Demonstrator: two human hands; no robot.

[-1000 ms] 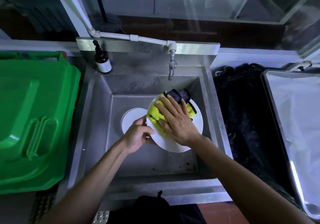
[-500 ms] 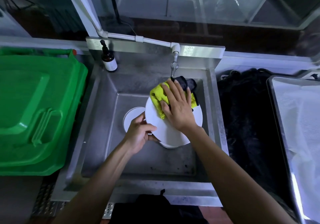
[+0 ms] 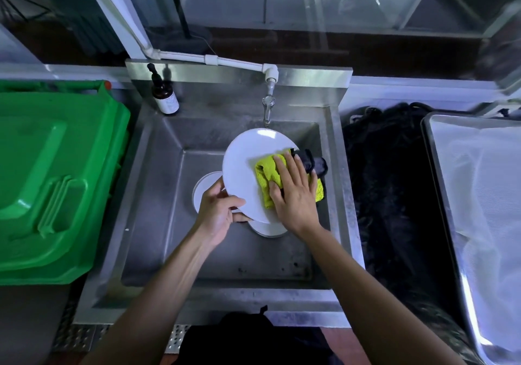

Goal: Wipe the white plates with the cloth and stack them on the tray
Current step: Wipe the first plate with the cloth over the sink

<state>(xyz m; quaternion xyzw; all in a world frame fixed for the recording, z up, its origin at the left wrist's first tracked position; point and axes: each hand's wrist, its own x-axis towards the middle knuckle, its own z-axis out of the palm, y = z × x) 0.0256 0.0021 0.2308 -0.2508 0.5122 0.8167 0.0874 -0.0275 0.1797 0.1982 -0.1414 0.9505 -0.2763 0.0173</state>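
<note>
Over the steel sink [image 3: 158, 184] I hold a white plate [image 3: 248, 167], tilted, its lower left edge pinched in my left hand [image 3: 218, 213]. My right hand [image 3: 294, 195] lies flat on a yellow and black cloth [image 3: 267, 173], pressing it against the plate's right half. Two more white plates rest on the sink floor: one [image 3: 204, 188] shows to the left behind my left hand, another [image 3: 267, 228] peeks out below the held plate. The metal tray [image 3: 434, 150], lined with white, lies at the far right.
A tap [image 3: 267, 105] hangs just above the held plate's top edge. A brown pump bottle [image 3: 165, 96] stands on the sink's back left corner. A green bin lid [image 3: 56, 178] fills the left side. Dark fabric [image 3: 389, 195] lies between sink and tray.
The plate has tilted up and risen toward the tap. My right hand slid the cloth from the plate's upper part down to its right side. A second plate now shows beneath.
</note>
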